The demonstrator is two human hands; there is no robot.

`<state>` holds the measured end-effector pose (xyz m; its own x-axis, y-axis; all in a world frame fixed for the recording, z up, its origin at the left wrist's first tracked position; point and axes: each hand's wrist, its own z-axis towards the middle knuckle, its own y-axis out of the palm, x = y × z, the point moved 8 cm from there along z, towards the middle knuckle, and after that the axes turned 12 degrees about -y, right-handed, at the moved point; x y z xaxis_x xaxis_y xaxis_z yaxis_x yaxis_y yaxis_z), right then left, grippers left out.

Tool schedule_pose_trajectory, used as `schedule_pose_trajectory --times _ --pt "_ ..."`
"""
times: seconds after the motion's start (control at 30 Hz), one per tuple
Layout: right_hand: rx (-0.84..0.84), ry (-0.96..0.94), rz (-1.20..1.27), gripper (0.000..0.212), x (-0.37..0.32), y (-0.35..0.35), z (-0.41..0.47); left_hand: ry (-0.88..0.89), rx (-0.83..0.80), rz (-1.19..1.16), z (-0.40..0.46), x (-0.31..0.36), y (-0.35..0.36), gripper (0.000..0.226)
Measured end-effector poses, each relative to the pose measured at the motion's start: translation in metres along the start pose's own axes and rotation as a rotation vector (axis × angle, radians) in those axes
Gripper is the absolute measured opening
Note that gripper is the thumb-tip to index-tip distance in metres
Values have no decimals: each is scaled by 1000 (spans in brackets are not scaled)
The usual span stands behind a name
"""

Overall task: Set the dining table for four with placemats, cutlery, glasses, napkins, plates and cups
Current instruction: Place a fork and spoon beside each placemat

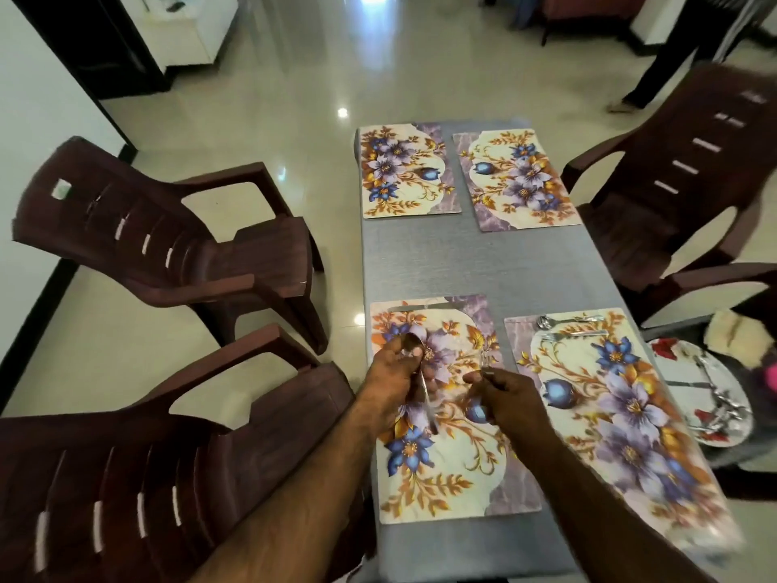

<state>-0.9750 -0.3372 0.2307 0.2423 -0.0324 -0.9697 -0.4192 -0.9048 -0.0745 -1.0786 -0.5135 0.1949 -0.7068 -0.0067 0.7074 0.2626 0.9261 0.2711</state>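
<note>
Several floral placemats lie on the grey table (483, 263). Over the near left placemat (445, 469) my left hand (393, 378) holds a spoon (424, 389), its bowl up by my fingertips. My right hand (504, 397) grips a fork (485, 359), tines pointing away. A knife (418, 307) lies along that mat's far edge. On the near right placemat (622, 410) a spoon (567, 320) and a fork (574, 335) rest at the far edge. The far left placemat (405, 170) and far right placemat (519, 178) carry nothing.
Dark brown plastic chairs stand at the left (168, 241), near left (147, 477) and right (681, 183). A floral plate (672, 363) with more cutlery (719, 410) sits on a seat at the right. A person's legs (664, 65) stand at the far right.
</note>
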Motion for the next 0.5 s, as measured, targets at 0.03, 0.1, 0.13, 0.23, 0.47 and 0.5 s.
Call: schedule_pose_trajectory --times 0.03,0.1,0.13,0.23,0.47,0.5 --pt "15 -25 -38 11 -1 -8 -5 52 -3 134 -5 -3 0 20" --pt "-14 -69 -111 11 0 -18 -10 119 -45 409 -13 -13 7 24" --pt "-45 -84 -146 13 0 -20 -13 107 -86 520 -17 -23 11 29" --pt "-167 -98 -248 10 2 -20 -22 -7 -248 736 -32 -52 25 44" --pt "-292 -275 -682 31 41 -42 -26 56 -62 948 -58 -65 34 12" --pt "-302 -248 -693 32 53 -49 -28 99 -31 1007 -58 -69 31 12"
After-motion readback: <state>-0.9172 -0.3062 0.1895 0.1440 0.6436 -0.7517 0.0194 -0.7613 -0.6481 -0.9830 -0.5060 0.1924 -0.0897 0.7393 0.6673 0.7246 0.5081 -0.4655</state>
